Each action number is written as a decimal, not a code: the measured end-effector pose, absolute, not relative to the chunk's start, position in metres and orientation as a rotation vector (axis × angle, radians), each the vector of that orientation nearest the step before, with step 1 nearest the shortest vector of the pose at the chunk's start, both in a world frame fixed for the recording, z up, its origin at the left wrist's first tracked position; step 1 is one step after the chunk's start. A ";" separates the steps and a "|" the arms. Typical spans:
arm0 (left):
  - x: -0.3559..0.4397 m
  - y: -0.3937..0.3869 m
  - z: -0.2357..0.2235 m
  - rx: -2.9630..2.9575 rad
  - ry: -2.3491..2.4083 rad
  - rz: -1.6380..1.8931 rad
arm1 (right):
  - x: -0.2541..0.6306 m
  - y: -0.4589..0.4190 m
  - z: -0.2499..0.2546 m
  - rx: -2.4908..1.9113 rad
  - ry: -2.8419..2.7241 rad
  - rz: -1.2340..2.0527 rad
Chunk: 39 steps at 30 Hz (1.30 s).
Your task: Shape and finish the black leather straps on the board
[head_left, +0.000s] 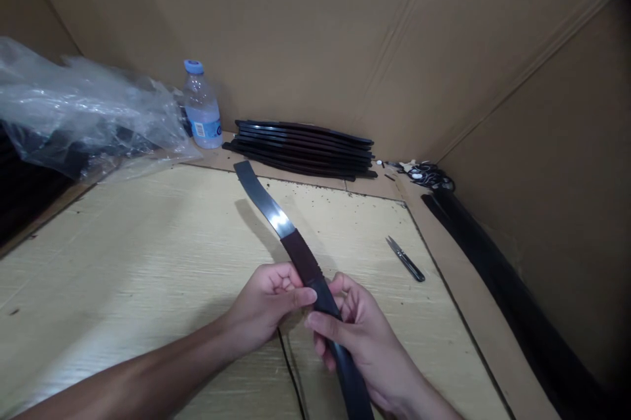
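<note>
Between both hands, over the table's near side, is a long curved black strip [327,296]. Its far end is glossy and bends to the upper left, and a dark brown stretch with a notched right edge lies partway along it. My left hand [270,302] pinches the strip from the left just below the brown part, thumb on top. Slightly lower, my right hand [352,328] closes on it from the right with thumb and fingers. A thin black cord [292,367] runs down below my left hand; its upper end is hidden.
Small thread snips [405,259] lie to the right. At the back are stacked black strips [300,149], a water bottle [203,108] and tangled black cords [428,177]. Clear plastic [93,111] covers the left corner; long black pieces [493,282] line the right side. Cardboard walls [305,32] enclose the table.
</note>
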<state>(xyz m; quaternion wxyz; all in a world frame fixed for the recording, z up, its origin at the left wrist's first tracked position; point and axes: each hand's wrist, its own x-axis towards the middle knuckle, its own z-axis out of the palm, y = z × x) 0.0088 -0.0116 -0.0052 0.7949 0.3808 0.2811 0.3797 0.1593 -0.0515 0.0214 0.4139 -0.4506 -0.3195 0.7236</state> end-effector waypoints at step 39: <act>0.006 -0.015 -0.008 0.990 0.742 0.755 | 0.157 -0.053 0.025 -1.224 -0.789 1.798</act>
